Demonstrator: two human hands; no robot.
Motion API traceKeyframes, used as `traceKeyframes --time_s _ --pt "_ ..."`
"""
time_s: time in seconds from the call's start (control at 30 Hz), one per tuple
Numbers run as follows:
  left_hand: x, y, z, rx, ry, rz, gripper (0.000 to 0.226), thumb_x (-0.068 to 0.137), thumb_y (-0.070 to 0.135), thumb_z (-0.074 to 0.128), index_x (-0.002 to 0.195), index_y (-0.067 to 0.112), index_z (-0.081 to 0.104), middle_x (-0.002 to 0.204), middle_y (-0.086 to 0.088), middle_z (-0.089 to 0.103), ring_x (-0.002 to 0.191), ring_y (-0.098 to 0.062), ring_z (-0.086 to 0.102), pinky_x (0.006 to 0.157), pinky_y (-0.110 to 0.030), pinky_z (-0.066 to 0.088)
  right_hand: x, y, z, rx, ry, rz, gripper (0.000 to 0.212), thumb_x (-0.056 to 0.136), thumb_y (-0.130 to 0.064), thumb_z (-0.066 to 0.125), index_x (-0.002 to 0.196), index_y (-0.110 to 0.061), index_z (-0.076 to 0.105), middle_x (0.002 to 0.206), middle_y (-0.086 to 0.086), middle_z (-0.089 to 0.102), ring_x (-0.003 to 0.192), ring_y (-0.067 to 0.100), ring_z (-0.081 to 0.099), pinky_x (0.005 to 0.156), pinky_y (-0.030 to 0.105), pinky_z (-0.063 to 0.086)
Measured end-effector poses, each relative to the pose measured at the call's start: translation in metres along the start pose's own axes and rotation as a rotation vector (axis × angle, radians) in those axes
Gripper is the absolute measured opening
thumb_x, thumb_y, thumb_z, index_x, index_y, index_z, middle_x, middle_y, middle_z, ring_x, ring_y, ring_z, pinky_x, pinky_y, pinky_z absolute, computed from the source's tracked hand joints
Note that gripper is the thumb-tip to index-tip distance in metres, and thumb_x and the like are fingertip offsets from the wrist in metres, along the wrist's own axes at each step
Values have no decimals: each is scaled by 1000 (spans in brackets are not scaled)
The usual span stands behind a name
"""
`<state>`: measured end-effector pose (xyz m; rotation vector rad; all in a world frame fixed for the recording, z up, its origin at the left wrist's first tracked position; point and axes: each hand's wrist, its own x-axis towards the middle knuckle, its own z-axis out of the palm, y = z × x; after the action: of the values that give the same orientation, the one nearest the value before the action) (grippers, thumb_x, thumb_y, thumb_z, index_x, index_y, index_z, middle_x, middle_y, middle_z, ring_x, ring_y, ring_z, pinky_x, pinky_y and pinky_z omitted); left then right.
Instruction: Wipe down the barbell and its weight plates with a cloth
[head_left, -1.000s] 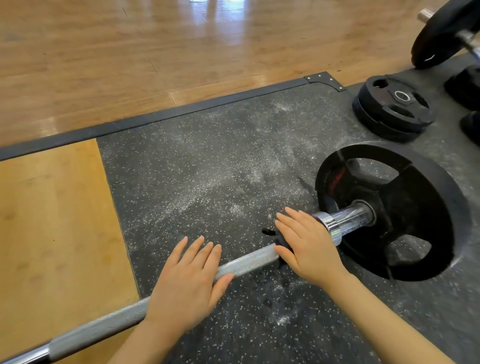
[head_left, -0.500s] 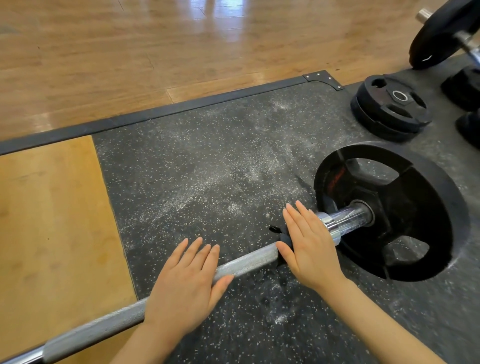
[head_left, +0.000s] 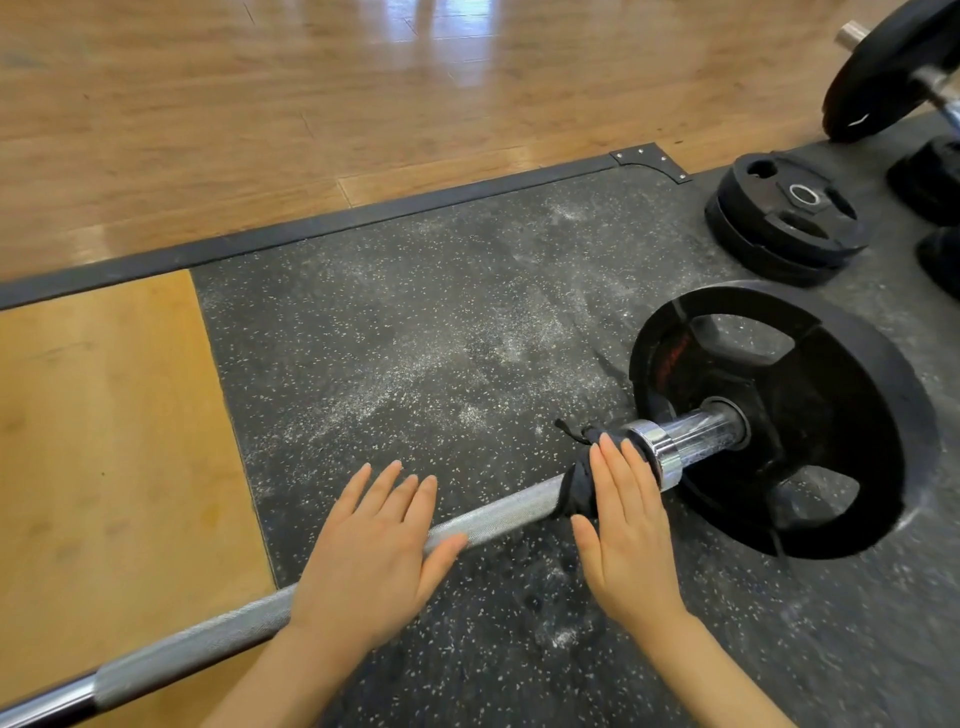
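A steel barbell (head_left: 498, 512) lies across the speckled rubber mat, running from lower left to a black weight plate (head_left: 841, 415) on its right sleeve. My left hand (head_left: 374, 556) rests flat on the knurled shaft with straight fingers. A dark cloth (head_left: 574, 486) is draped around the bar just left of the chrome collar (head_left: 657, 449). With flat, straight fingers, my right hand (head_left: 623, 525) presses on that cloth. Part of the cloth is hidden under my right hand.
Two loose black plates (head_left: 784, 218) lie stacked on the mat at the back right. Another loaded bar (head_left: 883, 67) stands at the top right corner, with more dark weights at the right edge. White chalk dust covers the mat (head_left: 415, 338). Wooden floor lies beyond.
My right hand has slid back toward me over the cloth, uncovering the collar and more of the cloth. My left hand has stayed in place on the shaft.
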<state>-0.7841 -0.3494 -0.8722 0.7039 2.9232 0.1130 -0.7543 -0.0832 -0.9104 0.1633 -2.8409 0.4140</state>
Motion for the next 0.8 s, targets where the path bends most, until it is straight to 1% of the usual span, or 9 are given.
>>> traceKeyframes --time_s 0.1,0.17,0.27,0.37,0.47,0.53,0.63,0.73,0.8 --pt "1 0 -2 0 -25 17 70 97 56 21 122 9 67 118 -8 69 122 -28 58 109 -47 38 22 0 -4 -49 -19 -27 62 103 -44 24 145 -1 39 153 9 36 145 25 25 120 38 15" --pt "3 -2 -4 -2 -36 15 70 97 57 22 121 9 67 118 -7 69 122 -28 58 105 -48 43 42 0 -6 -114 -44 -65 62 102 -44 26 137 0 50 144 11 48 138 27 39 117 40 26" --pt "7 -5 -6 0 -32 -3 71 97 57 21 121 9 67 117 -7 70 121 -28 59 103 -49 45 67 1 -7 -192 -79 -158 56 99 -44 34 106 -4 73 109 9 71 105 29 65 93 40 50" --pt "11 -9 -7 -11 -32 -21 76 99 57 13 122 8 66 118 -8 69 121 -29 59 103 -49 45 82 4 -6 -246 -155 -192 65 100 -48 25 68 -11 68 66 2 64 67 26 60 63 37 47" --pt "17 -14 -8 -17 -29 -43 77 99 57 12 122 8 66 117 -7 70 121 -30 59 103 -50 45 88 3 -2 -251 -51 -218 59 99 -41 33 54 -12 58 53 1 54 54 25 51 53 36 41" --pt "22 -16 -8 -12 -31 -58 73 97 57 17 124 9 65 118 -6 69 122 -29 58 104 -50 43 91 3 4 -214 40 -222 57 100 -37 34 54 -12 57 54 1 54 54 25 50 53 35 41" --pt "30 -23 -8 -5 -39 -76 73 96 57 16 128 11 62 121 -4 68 126 -28 55 108 -50 39 93 4 14 -90 153 -221 55 102 -32 30 66 -10 66 69 2 64 64 26 58 61 38 45" --pt "38 -31 -7 -2 -43 -87 76 96 60 12 132 12 59 125 -4 66 130 -27 51 111 -49 35 90 3 28 -39 295 -208 47 102 -29 34 92 -4 73 96 8 71 90 28 64 80 41 49" --pt "45 -37 -7 1 -39 -94 78 95 61 10 133 12 58 126 -4 65 131 -27 50 112 -49 33 84 2 38 -49 332 -164 47 102 -29 33 112 -1 70 115 11 68 110 29 59 97 42 44"
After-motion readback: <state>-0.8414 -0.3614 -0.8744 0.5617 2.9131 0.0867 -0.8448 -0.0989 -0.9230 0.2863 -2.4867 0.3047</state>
